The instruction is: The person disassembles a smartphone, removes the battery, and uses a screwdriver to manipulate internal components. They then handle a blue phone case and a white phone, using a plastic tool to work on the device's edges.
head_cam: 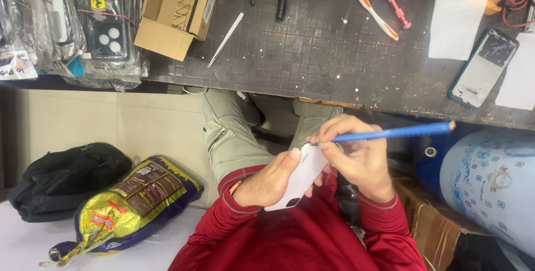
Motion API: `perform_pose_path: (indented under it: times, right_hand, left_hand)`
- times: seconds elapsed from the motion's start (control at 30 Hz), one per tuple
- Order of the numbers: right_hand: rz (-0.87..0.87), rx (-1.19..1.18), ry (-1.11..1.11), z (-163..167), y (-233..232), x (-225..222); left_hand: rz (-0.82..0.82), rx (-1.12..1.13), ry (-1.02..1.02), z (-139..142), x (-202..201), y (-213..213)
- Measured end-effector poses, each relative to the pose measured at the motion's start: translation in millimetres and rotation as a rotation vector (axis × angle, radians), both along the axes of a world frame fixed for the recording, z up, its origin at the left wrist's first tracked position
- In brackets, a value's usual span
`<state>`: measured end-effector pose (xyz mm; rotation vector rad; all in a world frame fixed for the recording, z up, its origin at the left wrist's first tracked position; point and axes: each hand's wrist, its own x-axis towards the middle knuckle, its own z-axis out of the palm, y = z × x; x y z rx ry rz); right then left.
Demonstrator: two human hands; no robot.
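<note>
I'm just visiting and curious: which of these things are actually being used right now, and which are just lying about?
In use: white phone in left hand; blue tool in right hand.

Lying about: toothbrush, red screwdriver, tweezers, cardboard box, phone frame, yellow bag.

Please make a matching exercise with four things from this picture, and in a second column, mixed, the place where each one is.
Things:
1. white smartphone
2. blue pen-shaped tool
3. white and orange toothbrush
4. yellow and purple plastic bag

Places:
A. on the dark workbench
B. in the right hand
C. on the white surface beside the black backpack
D. in the left hand

Pairs: 1-D, 2-B, 3-A, 4-C
</note>
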<state>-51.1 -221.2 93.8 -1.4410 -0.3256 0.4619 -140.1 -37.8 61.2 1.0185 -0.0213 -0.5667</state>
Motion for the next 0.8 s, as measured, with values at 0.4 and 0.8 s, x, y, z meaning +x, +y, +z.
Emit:
perform_pose_path:
  times: [0.4, 0.8]
  right_hand:
    - [0.267, 0.039, 0.323, 18, -5, 31]
    - [0.307, 0.003, 0.008, 3, -10, 2]
  left_hand:
    - [0.002, -0.22, 0.028, -15, -5, -7]
    - [0.069, -0.701, 0.234, -30, -42, -44]
